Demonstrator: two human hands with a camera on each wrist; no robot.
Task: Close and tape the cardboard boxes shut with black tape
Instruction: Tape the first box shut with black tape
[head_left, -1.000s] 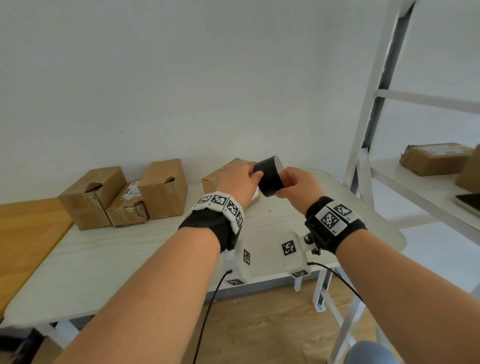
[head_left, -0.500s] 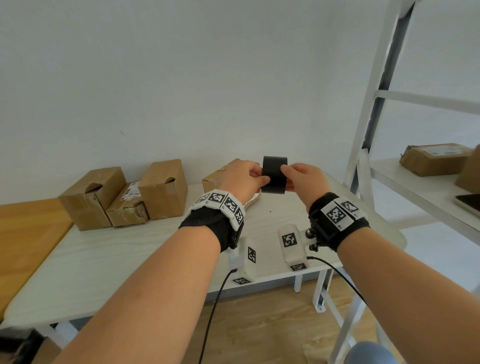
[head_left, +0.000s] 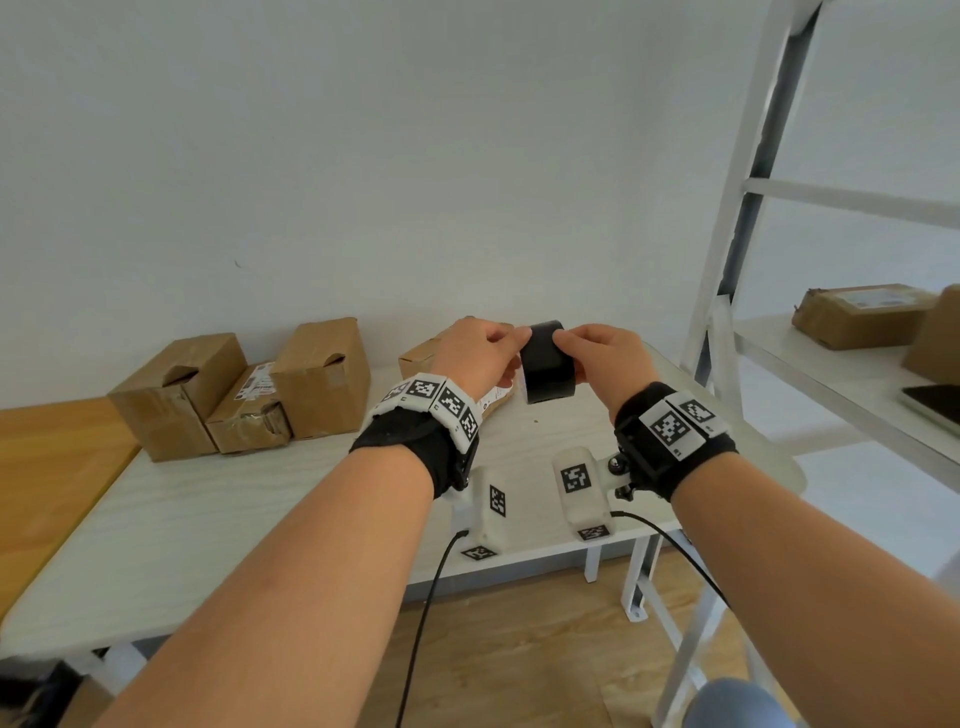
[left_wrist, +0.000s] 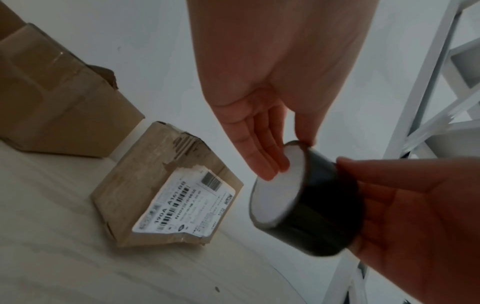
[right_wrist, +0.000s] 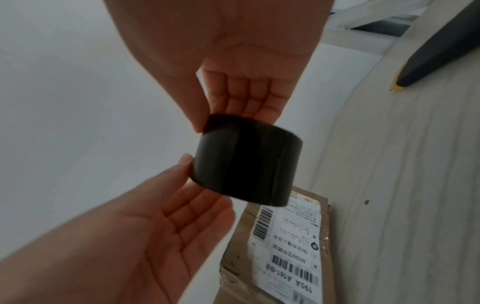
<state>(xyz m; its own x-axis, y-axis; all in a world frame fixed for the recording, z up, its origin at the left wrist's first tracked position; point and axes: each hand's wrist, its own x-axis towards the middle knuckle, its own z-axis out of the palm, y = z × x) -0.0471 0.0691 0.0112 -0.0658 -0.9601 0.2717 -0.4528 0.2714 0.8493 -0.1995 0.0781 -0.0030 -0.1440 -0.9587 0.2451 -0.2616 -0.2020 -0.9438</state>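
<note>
I hold a black tape roll (head_left: 546, 366) in the air between both hands, above the white table (head_left: 234, 509). My left hand (head_left: 493, 348) pinches its left side, fingers on the pale end face (left_wrist: 278, 197) and thumb on the rim. My right hand (head_left: 576, 343) grips the right side, thumb on the black band (right_wrist: 246, 160). Behind and below the roll lies a flat cardboard box (head_left: 423, 353) with a white barcode label (left_wrist: 187, 203), its torn top edge showing. In the right wrist view the same box (right_wrist: 283, 253) lies under the roll.
Three more cardboard boxes (head_left: 176, 395) (head_left: 249, 415) (head_left: 324, 379) stand at the table's back left. A wooden table (head_left: 47, 467) adjoins on the left. A white shelf rack (head_left: 727, 249) on the right carries another box (head_left: 857, 317) and a dark flat object (head_left: 935, 405).
The roll has been turned between my hands: first tilted, then edge-on, now with its pale left face showing. Both hands stay on it at about the same height.
</note>
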